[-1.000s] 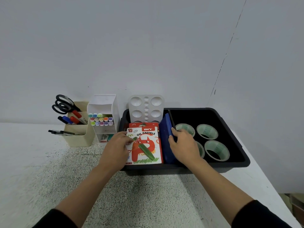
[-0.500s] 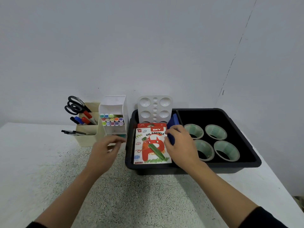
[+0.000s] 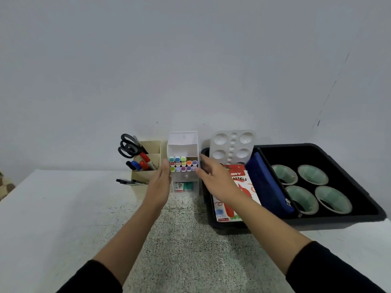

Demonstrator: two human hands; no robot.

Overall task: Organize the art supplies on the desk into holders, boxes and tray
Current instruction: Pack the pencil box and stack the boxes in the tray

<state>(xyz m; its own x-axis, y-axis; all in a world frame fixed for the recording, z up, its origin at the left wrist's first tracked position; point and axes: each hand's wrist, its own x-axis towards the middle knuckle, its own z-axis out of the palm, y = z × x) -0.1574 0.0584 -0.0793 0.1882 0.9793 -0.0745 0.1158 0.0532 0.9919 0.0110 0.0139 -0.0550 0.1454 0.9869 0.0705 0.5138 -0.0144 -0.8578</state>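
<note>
A white marker holder (image 3: 183, 144) with several coloured marker caps (image 3: 183, 164) stands at the back of the desk. My left hand (image 3: 159, 185) lies flat against its left side, fingers straight. My right hand (image 3: 215, 179) reaches to its right side, fingers straight, between the holder and the black tray (image 3: 338, 218). In the tray lie an oil pastels box (image 3: 243, 187), a blue pouch (image 3: 266, 185), a white paint palette (image 3: 232, 145) propped upright, and several tape rolls (image 3: 311, 187).
A beige pen holder (image 3: 148, 166) with black scissors (image 3: 129, 144) and red and blue markers stands left of the white holder. Black pens (image 3: 130, 182) lie in its front slot. The wall is close behind. The desk's speckled mat (image 3: 190, 240) spreads in front.
Both hands left the tray: the left let go of the pastels box, the right left the blue pouch. Both moved left to either side of the white marker holder. The view shifted left.
</note>
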